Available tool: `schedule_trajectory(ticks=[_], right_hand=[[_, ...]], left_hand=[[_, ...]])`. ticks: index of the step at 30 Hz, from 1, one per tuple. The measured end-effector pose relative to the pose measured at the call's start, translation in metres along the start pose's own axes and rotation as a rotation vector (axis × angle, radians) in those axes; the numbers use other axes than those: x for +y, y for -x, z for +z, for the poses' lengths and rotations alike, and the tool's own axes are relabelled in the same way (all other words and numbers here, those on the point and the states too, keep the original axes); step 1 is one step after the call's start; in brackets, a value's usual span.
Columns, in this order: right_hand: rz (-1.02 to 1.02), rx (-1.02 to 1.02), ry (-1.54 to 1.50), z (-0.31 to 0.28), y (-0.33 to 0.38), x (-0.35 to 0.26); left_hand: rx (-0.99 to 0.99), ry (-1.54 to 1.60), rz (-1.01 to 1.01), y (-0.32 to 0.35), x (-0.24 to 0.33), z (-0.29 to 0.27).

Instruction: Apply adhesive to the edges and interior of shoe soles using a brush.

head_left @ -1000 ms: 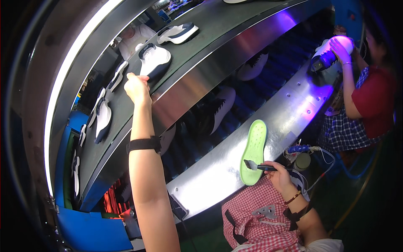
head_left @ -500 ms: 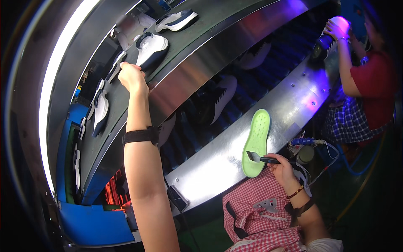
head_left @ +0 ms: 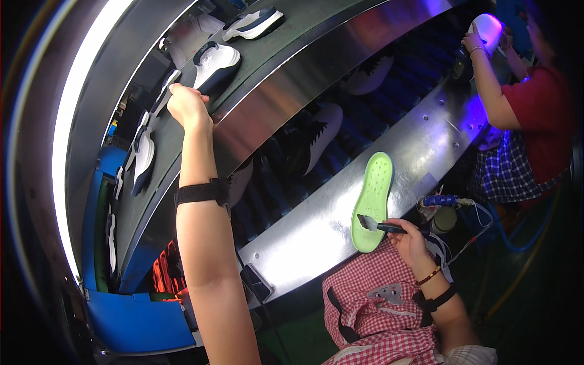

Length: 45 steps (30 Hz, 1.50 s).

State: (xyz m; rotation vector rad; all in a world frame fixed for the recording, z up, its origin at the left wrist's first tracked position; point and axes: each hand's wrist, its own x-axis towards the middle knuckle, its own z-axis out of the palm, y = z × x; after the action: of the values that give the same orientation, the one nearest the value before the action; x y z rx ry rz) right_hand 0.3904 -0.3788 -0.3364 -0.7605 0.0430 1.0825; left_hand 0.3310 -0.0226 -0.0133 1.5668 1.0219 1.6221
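My left hand (head_left: 190,107) is stretched over a dark conveyor belt (head_left: 170,137), its fingers curled closed. What they grip, if anything, is hidden. Beyond its fingertips is a narrow white and navy shoe sole (head_left: 163,93); a larger white and navy sole (head_left: 217,64) lies just past the hand to the right. In my right hand (head_left: 411,244) is a flat brush (head_left: 389,227) with a dark handle. Its bristles are over the heel part of a light green shoe sole (head_left: 372,198), which lies on a shiny metal ledge (head_left: 304,249).
More soles (head_left: 143,159) line the belt. White and black shoes (head_left: 325,134) sit on a dark rack below its metal side. A co-worker in red (head_left: 526,106) handles a shoe under violet light at right. A small container (head_left: 443,219) and hoses stand beside my right hand.
The whole view has shifted slightly. The co-worker's hands and shoe have moved a little. My hands keep about the same places beside the soles.
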Motion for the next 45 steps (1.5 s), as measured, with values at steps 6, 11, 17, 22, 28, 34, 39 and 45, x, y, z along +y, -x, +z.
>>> schedule_trajectory(ticks=[6,11,17,22,28,34,39,45], right_hand=[[0.003,0.022,-0.071,-0.003,-0.014,0.004],[0.038,0.006,-0.073,-0.006,-0.002,0.002],[0.084,-0.122,-0.047,-0.003,0.001,-0.003],[0.128,-0.082,0.031,-0.001,-0.001,-0.013],[0.093,-0.043,-0.005,-0.021,-0.014,-0.018],[0.073,-0.042,0.057,-0.022,-0.009,-0.022],[0.136,-0.079,0.015,-0.018,-0.007,-0.027],[0.166,-0.06,-0.036,-0.025,-0.016,-0.031]], left_hand=[[0.147,-0.65,0.52,0.002,0.001,0.008],[0.036,-0.787,0.853,0.021,0.003,0.01],[-0.155,-0.738,0.811,0.042,0.01,0.009],[-0.143,-0.672,0.815,0.046,0.009,0.024],[-0.193,-0.757,0.769,0.043,0.002,0.032],[-0.28,-0.777,0.728,0.045,0.006,0.038],[-0.237,-0.742,0.758,0.045,-0.002,0.042],[-0.204,-0.711,0.822,0.043,-0.005,0.052]])
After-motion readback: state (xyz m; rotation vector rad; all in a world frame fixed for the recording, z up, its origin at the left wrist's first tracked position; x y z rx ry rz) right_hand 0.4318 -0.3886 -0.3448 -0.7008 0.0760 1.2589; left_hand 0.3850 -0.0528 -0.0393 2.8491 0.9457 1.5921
